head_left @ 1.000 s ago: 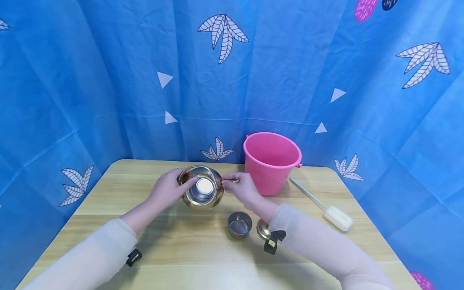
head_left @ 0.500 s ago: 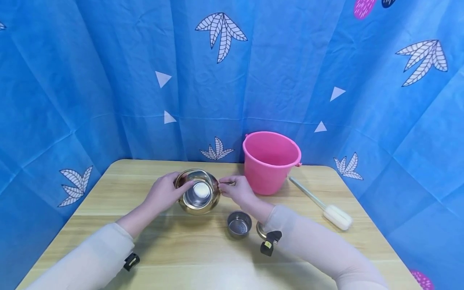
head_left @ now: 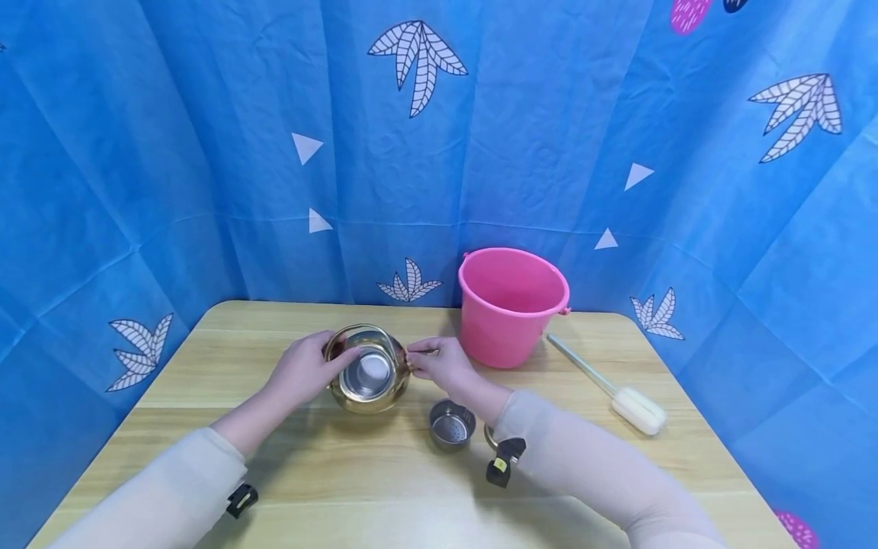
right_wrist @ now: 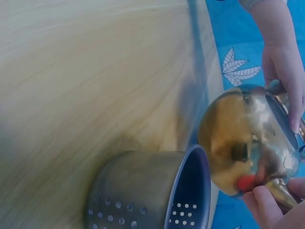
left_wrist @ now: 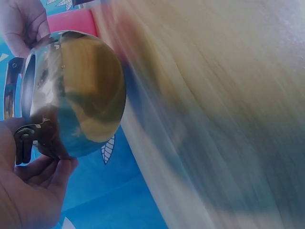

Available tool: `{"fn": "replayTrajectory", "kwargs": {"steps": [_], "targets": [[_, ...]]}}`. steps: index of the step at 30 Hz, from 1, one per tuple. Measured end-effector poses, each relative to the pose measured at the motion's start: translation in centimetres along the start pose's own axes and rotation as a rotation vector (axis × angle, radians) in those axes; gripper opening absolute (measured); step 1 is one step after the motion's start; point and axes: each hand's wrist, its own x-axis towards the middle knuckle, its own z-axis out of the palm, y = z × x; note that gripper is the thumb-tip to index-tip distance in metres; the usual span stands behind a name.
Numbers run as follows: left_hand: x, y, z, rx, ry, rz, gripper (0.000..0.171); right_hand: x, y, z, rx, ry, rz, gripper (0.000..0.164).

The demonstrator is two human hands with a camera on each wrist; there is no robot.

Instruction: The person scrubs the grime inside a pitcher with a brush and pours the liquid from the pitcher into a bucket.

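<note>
A shiny gold teapot [head_left: 384, 398] with its lid off is held over the table, its round opening facing up toward the head camera. My left hand [head_left: 304, 371] grips its left side, thumb over the rim and fingers beneath, close to the handle hinge seen in the left wrist view. On the opposite side, my right hand [head_left: 442, 366] pinches the short spout [right_wrist: 281, 192] between thumb and fingers. A hooped handle [head_left: 357, 328] arches along the opening. Below the right hand stands a steel infuser basket [head_left: 451, 425] with perforated holes. My right wrist mostly hides the gold lid [head_left: 489, 436].
A pink bucket [head_left: 511, 335] stands at the back, just beyond the right hand. Right of it lies a white sponge brush [head_left: 638, 410] with a long pale handle. Blue patterned curtain [head_left: 405, 152] surrounds the wooden table [head_left: 384, 488] behind and at both sides.
Both hands have shifted the teapot slightly left and nearer to me, keeping the same holds. The right wrist now covers more of the lid. Basket, bucket and brush stay put.
</note>
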Motion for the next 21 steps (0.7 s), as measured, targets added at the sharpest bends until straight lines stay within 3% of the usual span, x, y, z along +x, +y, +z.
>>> {"fn": "replayTrajectory", "kwargs": {"steps": [21], "targets": [[-0.5, -1.3, -0.4, 0.034, -0.025, -0.043, 0.044, 0.9, 1.0, 1.3, 0.021, -0.013, 0.047, 0.02]]}}
